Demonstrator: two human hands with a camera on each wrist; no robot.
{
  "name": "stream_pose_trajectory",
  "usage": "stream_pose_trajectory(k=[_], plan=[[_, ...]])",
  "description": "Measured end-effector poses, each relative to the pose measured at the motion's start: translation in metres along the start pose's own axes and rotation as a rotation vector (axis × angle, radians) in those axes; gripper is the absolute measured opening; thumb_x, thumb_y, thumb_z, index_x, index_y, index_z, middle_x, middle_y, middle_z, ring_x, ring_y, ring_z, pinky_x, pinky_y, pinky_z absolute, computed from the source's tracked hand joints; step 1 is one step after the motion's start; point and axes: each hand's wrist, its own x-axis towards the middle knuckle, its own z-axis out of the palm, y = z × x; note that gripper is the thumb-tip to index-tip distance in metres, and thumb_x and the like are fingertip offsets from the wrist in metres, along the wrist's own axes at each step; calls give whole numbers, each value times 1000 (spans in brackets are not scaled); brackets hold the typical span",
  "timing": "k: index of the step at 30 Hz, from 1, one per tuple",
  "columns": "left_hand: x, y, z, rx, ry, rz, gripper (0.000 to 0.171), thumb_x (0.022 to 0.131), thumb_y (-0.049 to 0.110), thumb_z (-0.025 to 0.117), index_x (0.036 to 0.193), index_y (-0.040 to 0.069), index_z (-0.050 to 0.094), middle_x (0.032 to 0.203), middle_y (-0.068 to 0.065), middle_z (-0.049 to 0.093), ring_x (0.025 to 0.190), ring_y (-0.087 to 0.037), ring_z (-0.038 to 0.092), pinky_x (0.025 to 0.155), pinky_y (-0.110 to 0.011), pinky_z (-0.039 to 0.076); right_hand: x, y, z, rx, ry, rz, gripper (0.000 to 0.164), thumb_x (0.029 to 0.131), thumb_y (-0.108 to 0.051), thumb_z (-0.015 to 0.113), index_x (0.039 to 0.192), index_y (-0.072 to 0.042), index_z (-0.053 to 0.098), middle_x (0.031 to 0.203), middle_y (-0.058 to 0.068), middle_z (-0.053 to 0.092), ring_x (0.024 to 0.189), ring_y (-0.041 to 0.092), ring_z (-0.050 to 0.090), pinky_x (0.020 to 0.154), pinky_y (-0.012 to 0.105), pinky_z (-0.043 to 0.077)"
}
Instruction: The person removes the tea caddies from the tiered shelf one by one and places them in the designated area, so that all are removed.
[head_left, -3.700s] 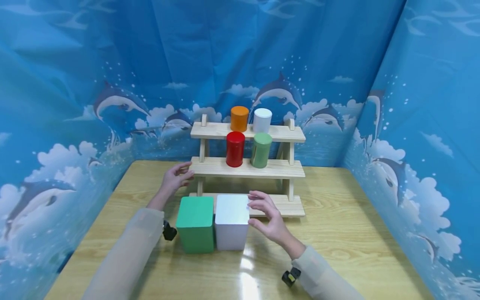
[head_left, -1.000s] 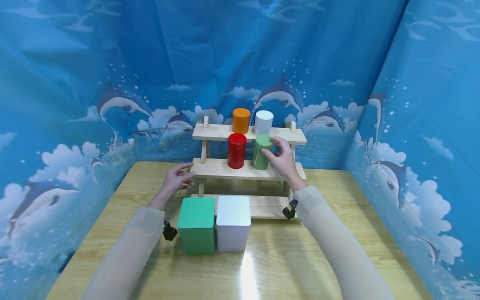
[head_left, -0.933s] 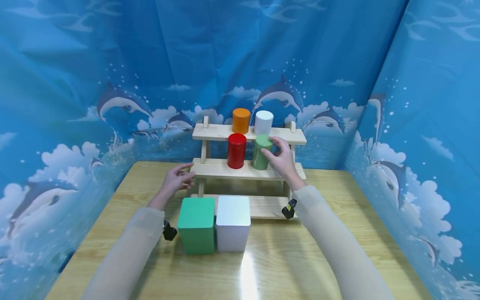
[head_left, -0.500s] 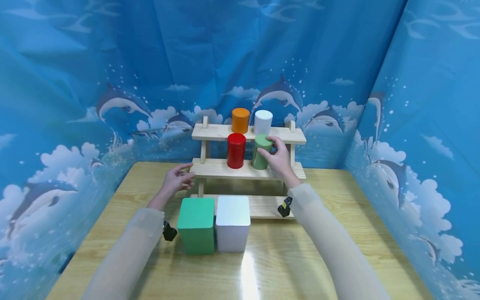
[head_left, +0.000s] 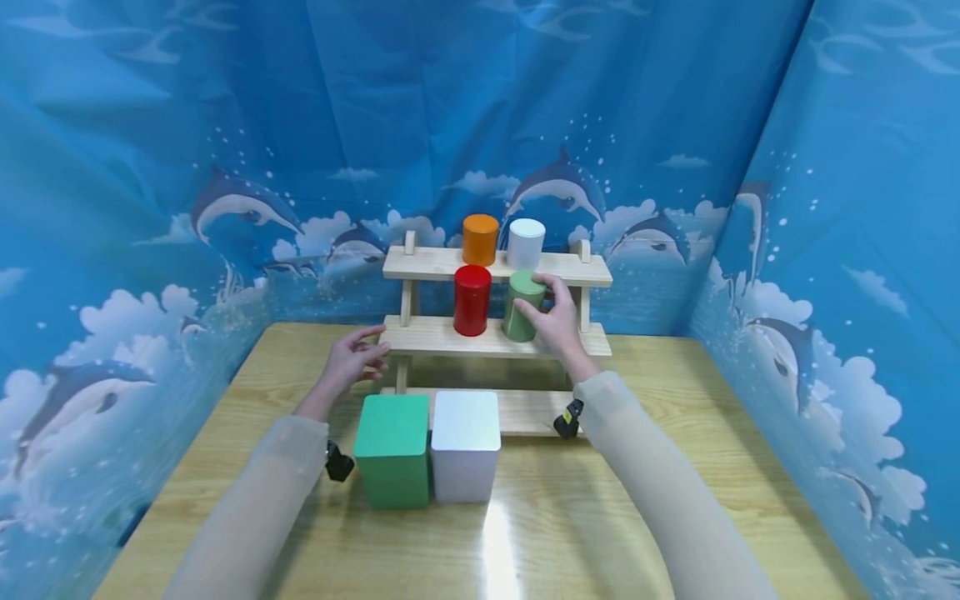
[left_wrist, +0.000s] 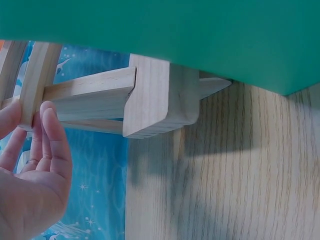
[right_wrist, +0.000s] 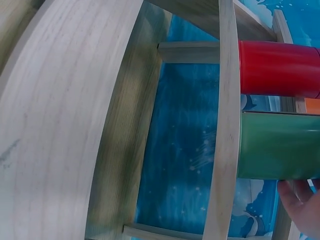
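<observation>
On the middle tier of a three-tier wooden display stand (head_left: 420, 335), a green cylindrical can (head_left: 519, 312) stands upright beside a red can (head_left: 471, 302). My right hand (head_left: 558, 323) grips the green can from its right side, thumb in front and fingers near the lid. In the right wrist view only part of that hand shows, under the green can (right_wrist: 280, 145). My left hand (head_left: 351, 360) holds the left end of the middle tier. The left wrist view shows its thumb and fingers on either side of the board (left_wrist: 36, 82).
An orange can (head_left: 479, 240) and a white can (head_left: 526, 243) stand on the top tier. A green box (head_left: 392, 467) and a white box (head_left: 465, 475) stand side by side in front of the stand, overlapping its bottom tier. Dolphin-print curtains (head_left: 300, 108) enclose the table.
My right hand has gone from beside the white box up to the green can and now grips it. In the last second it shifted slightly left. My left hand stays at the stand.
</observation>
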Motion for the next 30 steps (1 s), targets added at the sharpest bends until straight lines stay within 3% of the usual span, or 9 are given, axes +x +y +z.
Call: stream_pose_trajectory(k=[3,11,16,21,26,30], plan=[[-2,3,1,7,6,5,52,93,16,59,140,10,40,114,-22,57,80,-25,64,87,-53,47,-2,-1,-1,11,2,-12,49,83,-24,72,123,-9,49,122,11,50,105,30,50,85,43,47],[18,-22,-6,2,16,30,58,87,29,66,139,16,44,110,-18,59,71,-16,64,69,-36,56,-6,1,-5,62,-15,-79,46,82,-16,73,121,-2,52,120,16,51,103,35,51,82,48,47],[14,-17,-5,-18,0,10,55,90,24,63,140,14,42,121,-28,51,71,-18,63,70,-38,56,-12,0,-8,36,-5,-118,44,81,-19,74,119,-7,54,119,10,53,99,29,53,77,38,49],[3,-4,-1,-4,-8,4,52,93,17,59,141,11,39,124,-31,48,74,-21,63,74,-42,55,-15,-3,-10,44,-5,-123,46,80,-23,74,120,-10,54,117,8,54,97,30,53,77,38,50],[-2,2,1,6,-2,9,52,93,16,58,141,10,40,115,-26,55,74,-21,64,75,-42,55,-20,-6,-13,83,-24,-103,46,81,-19,74,121,-9,54,120,10,53,99,31,54,80,43,50],[-2,1,-1,-4,-5,8,52,92,16,59,140,10,40,104,-16,60,73,-21,64,76,-44,54,-32,-23,-16,103,-34,-85,44,82,-12,72,121,-4,53,117,15,53,96,28,54,80,44,50]])
